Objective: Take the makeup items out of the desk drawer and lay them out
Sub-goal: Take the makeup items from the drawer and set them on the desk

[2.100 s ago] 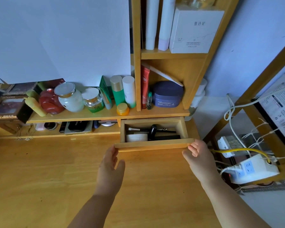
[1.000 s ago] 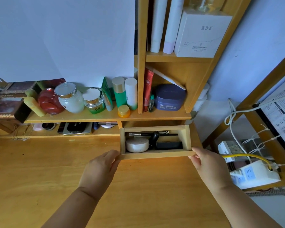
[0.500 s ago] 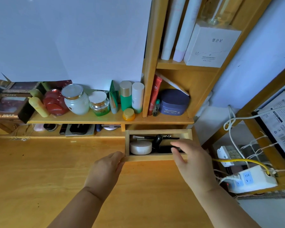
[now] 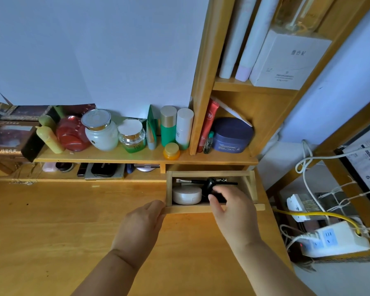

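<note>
The small wooden drawer (image 4: 252, 184) stands pulled out under the shelf. Inside lie a round white compact (image 4: 186, 195), a thin makeup brush (image 4: 192, 180) along the back, a black rounded item (image 4: 210, 184) and a flat black case (image 4: 219, 197). My right hand (image 4: 233, 208) reaches over the drawer's front edge, its thumb and fingers curled round the black case. My left hand (image 4: 142, 225) holds the drawer's left front corner with its fingertips.
The shelf (image 4: 115, 155) above the drawer carries several jars, bottles and tubes. A lower slot holds flat compacts and palettes (image 4: 104, 170). The wooden desk top (image 4: 51, 221) stretches left. Power strips (image 4: 338, 240) and cables hang off the desk's right side.
My right hand left the drawer's right front corner, moved into the drawer and closed on the black case. The left hand stayed at the left corner. The drawer came out a little further.
</note>
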`<state>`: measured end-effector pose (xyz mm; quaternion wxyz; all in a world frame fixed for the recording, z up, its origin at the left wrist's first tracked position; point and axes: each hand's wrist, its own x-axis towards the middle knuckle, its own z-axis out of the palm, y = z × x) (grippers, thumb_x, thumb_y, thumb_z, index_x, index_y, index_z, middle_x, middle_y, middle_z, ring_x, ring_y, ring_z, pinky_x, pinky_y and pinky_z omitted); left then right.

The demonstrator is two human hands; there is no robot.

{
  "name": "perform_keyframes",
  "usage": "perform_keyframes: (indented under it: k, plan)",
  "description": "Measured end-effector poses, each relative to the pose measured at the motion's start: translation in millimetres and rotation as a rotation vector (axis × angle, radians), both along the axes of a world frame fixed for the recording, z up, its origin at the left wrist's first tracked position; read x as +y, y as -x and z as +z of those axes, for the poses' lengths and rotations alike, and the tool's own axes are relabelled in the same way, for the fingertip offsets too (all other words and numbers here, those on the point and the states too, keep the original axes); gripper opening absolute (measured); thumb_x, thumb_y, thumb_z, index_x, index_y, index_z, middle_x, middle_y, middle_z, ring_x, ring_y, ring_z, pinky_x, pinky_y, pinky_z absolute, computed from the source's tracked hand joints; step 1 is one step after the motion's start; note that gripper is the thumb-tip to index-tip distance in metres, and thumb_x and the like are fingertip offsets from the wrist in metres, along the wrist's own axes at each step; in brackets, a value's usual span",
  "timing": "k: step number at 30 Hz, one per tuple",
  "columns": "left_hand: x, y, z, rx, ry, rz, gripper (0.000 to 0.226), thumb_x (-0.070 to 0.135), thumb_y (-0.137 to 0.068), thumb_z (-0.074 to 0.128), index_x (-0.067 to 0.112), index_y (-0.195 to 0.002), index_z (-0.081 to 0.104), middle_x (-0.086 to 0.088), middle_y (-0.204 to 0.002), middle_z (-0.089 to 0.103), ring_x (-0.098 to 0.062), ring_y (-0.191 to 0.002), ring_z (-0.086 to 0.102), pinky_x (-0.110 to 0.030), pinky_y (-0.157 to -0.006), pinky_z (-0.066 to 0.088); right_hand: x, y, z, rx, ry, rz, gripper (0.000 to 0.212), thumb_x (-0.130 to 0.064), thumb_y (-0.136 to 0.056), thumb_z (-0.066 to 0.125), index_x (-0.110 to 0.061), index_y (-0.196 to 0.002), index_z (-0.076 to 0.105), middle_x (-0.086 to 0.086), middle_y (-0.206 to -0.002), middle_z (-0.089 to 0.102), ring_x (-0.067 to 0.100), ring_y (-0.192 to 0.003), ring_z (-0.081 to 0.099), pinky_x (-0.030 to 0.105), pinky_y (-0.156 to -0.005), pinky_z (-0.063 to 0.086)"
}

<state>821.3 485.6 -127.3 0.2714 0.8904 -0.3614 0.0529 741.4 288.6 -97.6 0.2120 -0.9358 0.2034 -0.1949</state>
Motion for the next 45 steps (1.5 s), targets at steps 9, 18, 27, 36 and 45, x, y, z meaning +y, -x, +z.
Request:
perform_keyframes:
  k: [9, 18, 27, 36, 45]
  plan:
    - [0, 2, 3, 0.020, -0.030, -0.006, 0.021, 0.032, -0.081, 0.042, 0.018, -0.082, 0.058, 0.006, -0.063, 0.061, -0.014, -0.045, 0.055, -0.022, -0.038, 0.042, -9, -33, -8, 0.214, -0.177, -0.261, 0.045, -0.046, -0.083, 0.059, -0.013, -0.113, 0.063, 0.006, -0.106, 0.068, 0.024, -0.101, 0.059, 0.035, -0.083, 0.050]
    - [0, 0, 6, 0.061, -0.054, -0.015, 0.014, 0.027, -0.082, 0.050, 0.017, -0.083, 0.060, 0.005, -0.066, 0.062, -0.014, -0.047, 0.056, -0.029, -0.040, 0.048, -7, -33, -9, 0.210, -0.229, -0.215, 0.022, -0.045, -0.079, 0.062, -0.024, -0.079, 0.067, -0.009, -0.072, 0.067, 0.018, -0.073, 0.062, 0.040, -0.080, 0.048]
    - [-11, -17, 19, 0.176, -0.140, 0.028, 0.006, 0.020, -0.088, 0.057, 0.019, -0.093, 0.058, 0.003, -0.087, 0.065, -0.017, -0.079, 0.062, -0.033, -0.067, 0.050, -18, -24, 10, 0.044, -0.536, -0.134, 0.038, -0.029, -0.081, 0.066, -0.015, -0.116, 0.063, 0.001, -0.107, 0.070, 0.010, -0.099, 0.063, 0.024, -0.082, 0.048]
    - [-16, -13, 23, 0.186, -0.156, 0.119, 0.031, 0.027, -0.089, 0.056, 0.024, -0.120, 0.051, 0.004, -0.111, 0.063, -0.011, -0.095, 0.059, -0.024, -0.079, 0.048, -23, -12, 43, -0.021, -0.634, -0.049, 0.019, -0.022, -0.084, 0.064, -0.022, -0.103, 0.068, -0.013, -0.088, 0.067, -0.004, -0.084, 0.062, 0.001, -0.060, 0.042]
    - [65, 57, -8, 0.130, -0.120, 0.262, 0.041, 0.033, -0.090, 0.051, 0.021, -0.128, 0.048, 0.000, -0.134, 0.050, -0.018, -0.116, 0.053, -0.033, -0.082, 0.053, 44, -9, 74, 0.089, -0.618, 0.200, 0.019, -0.024, -0.077, 0.071, -0.031, -0.094, 0.065, -0.014, -0.084, 0.069, -0.002, -0.078, 0.064, 0.014, -0.070, 0.050]
